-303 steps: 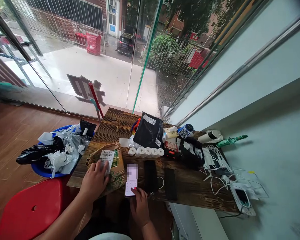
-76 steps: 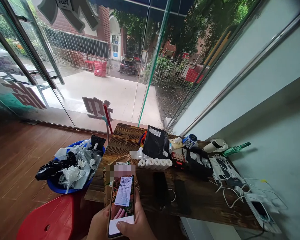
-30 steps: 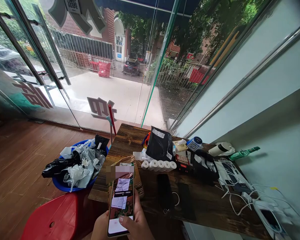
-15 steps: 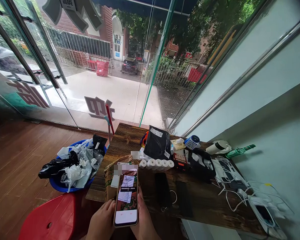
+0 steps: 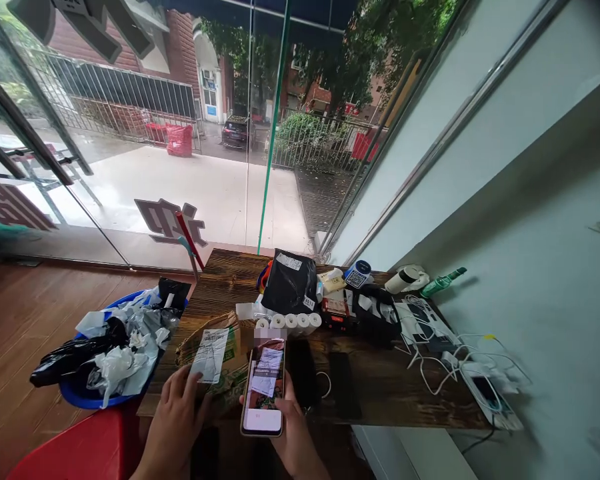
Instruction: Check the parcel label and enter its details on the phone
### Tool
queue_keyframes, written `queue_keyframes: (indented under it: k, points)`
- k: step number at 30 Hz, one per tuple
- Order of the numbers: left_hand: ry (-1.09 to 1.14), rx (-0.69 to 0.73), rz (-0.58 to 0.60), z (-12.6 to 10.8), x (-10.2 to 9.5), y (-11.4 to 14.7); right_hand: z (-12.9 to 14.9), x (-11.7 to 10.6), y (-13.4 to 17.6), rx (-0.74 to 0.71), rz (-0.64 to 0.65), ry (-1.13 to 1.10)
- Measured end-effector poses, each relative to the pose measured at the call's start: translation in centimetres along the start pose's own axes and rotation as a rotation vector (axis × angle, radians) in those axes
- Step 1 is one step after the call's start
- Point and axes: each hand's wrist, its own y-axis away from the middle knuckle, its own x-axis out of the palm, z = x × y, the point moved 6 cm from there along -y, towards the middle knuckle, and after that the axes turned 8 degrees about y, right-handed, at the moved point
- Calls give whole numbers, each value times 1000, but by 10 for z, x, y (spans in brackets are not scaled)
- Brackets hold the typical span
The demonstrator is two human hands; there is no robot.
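Note:
My right hand (image 5: 293, 420) is wrapped around a smartphone (image 5: 263, 393), its thumb over the lower right of the screen. On the screen is a camera picture of a white label, with a blank white band below. My left hand (image 5: 176, 400) is off the phone, fingers apart and bent, with fingertips at the lower left edge of a white shipping label (image 5: 211, 353). That label lies on a creased brown parcel (image 5: 234, 380) with green print. The phone partly hides the parcel's right side.
On the wooden table (image 5: 225, 273) are a black parcel (image 5: 289, 280), several white paper rolls (image 5: 291, 321), a black bag (image 5: 377, 317), white cables (image 5: 425, 380) and a green bottle (image 5: 441, 283). At left stand a blue tub (image 5: 83, 397) of crumpled plastic and a red stool (image 5: 80, 447).
My left hand has let go of the phone and moved left onto the parcel. The phone is now in my right hand alone, with the label uncovered. The view has turned right.

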Motion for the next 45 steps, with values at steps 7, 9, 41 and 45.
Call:
queue_keyframes:
  k: [7, 9, 41, 45]
  points:
    - [-141, 24, 22, 4, 18, -2, -18, -89, -23, -36, -255, 340]
    - [-153, 31, 48, 3, 21, -2, -29, -112, -30, -44, -324, 434]
    - [528, -552, 312, 111, 60, -67, -51, 42, -104, -441, -281, 1804]
    - [559, -495, 358, 110, 59, -73, -60, 47, -109, -426, -75, 1850]
